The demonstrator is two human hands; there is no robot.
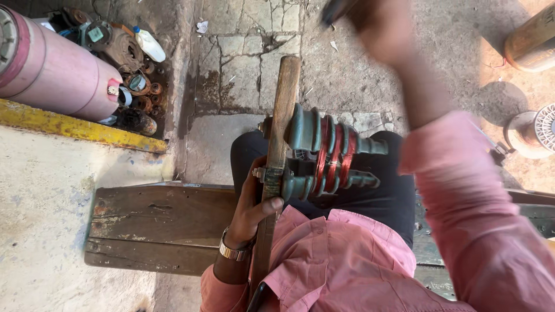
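Seated person, pink shirt, dark trousers, looking down at own lap. Left hand (250,203) wraps the wooden bar (278,150), which stands roughly upright between the knees; grip closed around it, thumb across the front face near the bolts. A wristwatch (233,250) sits on that wrist.

Bolted to the bar: a green winding former (315,153) with stepped grooves, several holding turns of red copper wire (334,153). The former juts to the right, over the thigh.

Right hand (378,26) is raised high, near the top of the frame, badly motion-blurred. It seems to hold something dark, but what it is, and how tightly the grip closes, I cannot tell.

Surroundings: a worn wooden bench (156,228) under the person, cracked concrete floor (243,63), a pink cylinder (55,69) on the left beside a heap of rusty parts (136,86) and a white bottle (149,45).

Risks, as judged: the bar is steadied by one hand only, so a hard pull could twist it and let turns jump between grooves. The left thumb lies close to the former; a fast-moving right hand or a taut wire could nick it. Loose tension would slacken the coil.
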